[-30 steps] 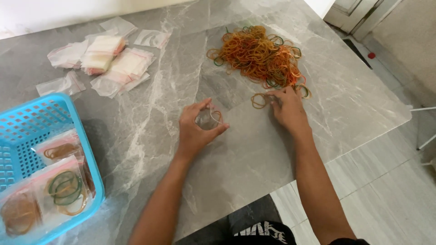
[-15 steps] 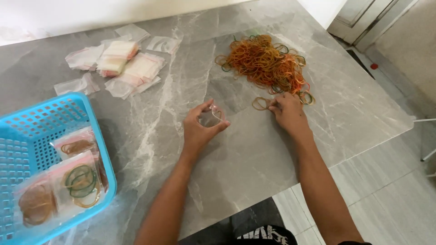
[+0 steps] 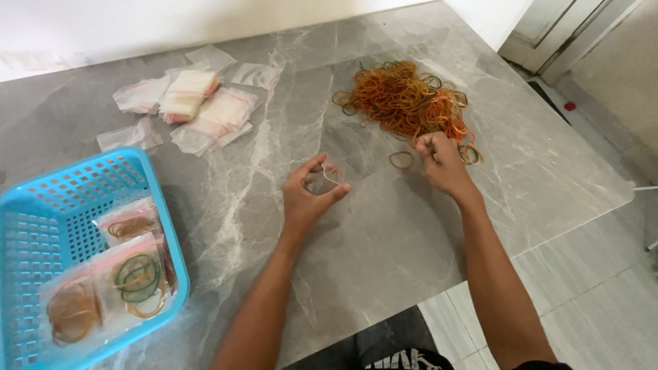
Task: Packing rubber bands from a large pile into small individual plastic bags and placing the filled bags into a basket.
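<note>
Head view: left hand curled round clear bag

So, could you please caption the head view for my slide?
Left hand holds open a small clear bag while right hand picks rubber bands on a grey table.

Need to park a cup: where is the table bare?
Bare: table between the left hand and basket, and right of the right hand. Crowded: the band pile and the bags.
</note>
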